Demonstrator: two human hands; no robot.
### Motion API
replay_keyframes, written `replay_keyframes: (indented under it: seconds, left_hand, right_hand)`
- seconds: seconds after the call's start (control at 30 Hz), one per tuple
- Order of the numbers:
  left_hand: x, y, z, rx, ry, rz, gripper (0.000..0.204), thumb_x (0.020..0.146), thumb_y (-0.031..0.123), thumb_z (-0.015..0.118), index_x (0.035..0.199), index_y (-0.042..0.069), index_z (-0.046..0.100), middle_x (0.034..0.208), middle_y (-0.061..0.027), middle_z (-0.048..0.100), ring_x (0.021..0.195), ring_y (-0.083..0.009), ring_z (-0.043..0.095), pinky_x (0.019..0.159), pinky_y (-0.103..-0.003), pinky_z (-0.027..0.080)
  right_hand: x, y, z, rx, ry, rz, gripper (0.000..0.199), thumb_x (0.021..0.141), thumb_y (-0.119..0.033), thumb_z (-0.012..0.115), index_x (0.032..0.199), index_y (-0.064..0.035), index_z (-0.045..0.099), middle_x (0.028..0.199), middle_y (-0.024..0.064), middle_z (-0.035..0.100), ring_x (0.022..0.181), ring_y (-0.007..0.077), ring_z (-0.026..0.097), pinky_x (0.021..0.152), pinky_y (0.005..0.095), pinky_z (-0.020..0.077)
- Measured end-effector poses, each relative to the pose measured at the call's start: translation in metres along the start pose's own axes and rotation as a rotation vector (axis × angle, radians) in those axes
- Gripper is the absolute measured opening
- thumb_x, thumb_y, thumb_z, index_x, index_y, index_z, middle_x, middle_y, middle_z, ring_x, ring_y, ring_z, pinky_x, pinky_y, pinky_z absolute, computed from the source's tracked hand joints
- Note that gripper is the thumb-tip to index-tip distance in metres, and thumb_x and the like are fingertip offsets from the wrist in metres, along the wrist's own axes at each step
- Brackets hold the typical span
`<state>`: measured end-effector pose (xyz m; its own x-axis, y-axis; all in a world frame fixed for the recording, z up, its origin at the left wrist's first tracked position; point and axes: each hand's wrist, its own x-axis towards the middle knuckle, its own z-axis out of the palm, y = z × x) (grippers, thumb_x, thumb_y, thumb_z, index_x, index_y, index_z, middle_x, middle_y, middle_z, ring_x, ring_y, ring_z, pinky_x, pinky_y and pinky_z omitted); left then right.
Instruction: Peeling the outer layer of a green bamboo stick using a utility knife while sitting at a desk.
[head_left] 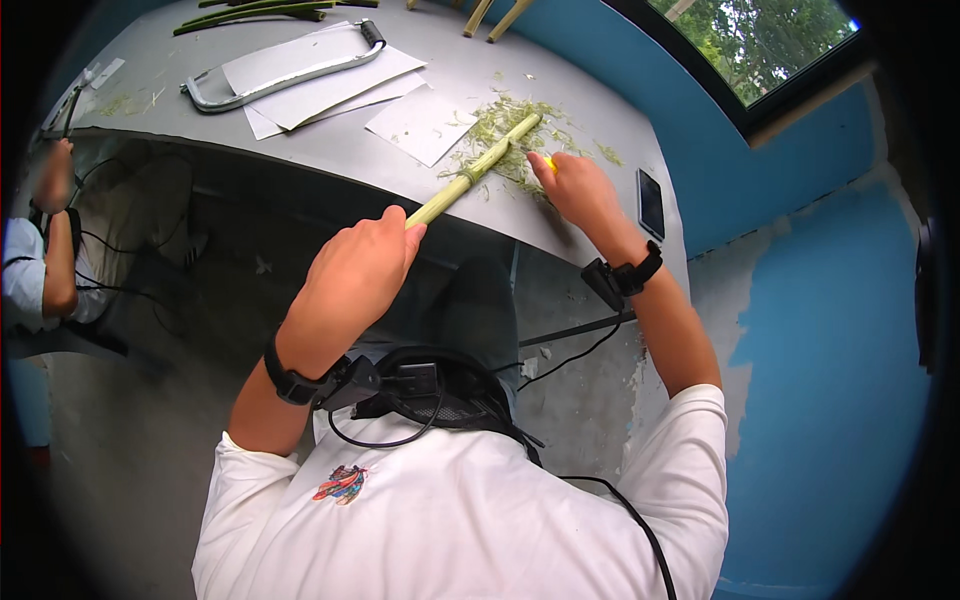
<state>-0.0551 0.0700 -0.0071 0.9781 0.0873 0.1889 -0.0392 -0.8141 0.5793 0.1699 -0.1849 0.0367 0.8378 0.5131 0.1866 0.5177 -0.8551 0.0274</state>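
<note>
"Bamboo cane (485,163), lying where?"
"Slanting out over the edge of the grey tabletop (460,65), far end amid curly, fibrous green shavings (494,121). Round, pale, ringed at a slightly swollen node."
"Held how?"
"Wrapped at the near end by the left hand (352,262). Curled in the right hand (578,190), close beside the far end: a yellow tool (551,163), mostly hidden; cannot tell whether touching the cane."
"And nearby?"
"Flat white paper (425,122) and a hacksaw (305,79) with a smooth, bow-shaped metal frame."

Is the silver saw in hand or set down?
Set down: the silver saw lies partly on white paper on the table; the left hand grips the pale stalk, the right hand a yellow item.
</note>
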Motion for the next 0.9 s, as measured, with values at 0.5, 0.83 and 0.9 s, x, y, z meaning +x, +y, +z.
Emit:
replay_keyframes:
  seconds: [0.5,0.83,0.9]
  left_hand:
    - [0.005,0.001,0.0,-0.001,-0.059,-0.059,0.042,0.121,0.035,0.054,0.098,0.0,0.054,0.074,-0.0267,0.063,0.073,-0.0524,0.062,0.064,-0.058,0.048]
    - [0.006,0.009,-0.006,0.037,-0.08,-0.06,0.041,0.12,0.036,0.056,0.098,0.001,0.056,0.074,-0.0257,0.063,0.073,-0.0518,0.062,0.065,-0.058,0.048]
    - [0.005,0.01,-0.001,0.056,-0.054,-0.053,0.041,0.119,0.036,0.058,0.099,0.001,0.056,0.074,-0.0255,0.063,0.073,-0.0518,0.063,0.065,-0.058,0.048]
  right_hand:
    - [-0.007,-0.026,-0.008,0.279,-0.119,-0.172,0.076,0.117,-0.063,0.047,0.088,0.0018,0.074,0.083,0.0284,0.075,0.084,0.0509,0.073,0.078,0.0605,0.0578]
    - [-0.013,-0.005,-0.009,0.264,-0.114,-0.092,0.076,0.118,-0.062,0.045,0.089,0.002,0.073,0.087,0.0292,0.075,0.086,0.0524,0.072,0.083,0.0604,0.0577]
    - [-0.014,-0.002,0.015,0.225,-0.062,-0.115,0.076,0.118,-0.062,0.045,0.088,0.0021,0.073,0.086,0.0293,0.075,0.086,0.0523,0.072,0.082,0.0608,0.0574]
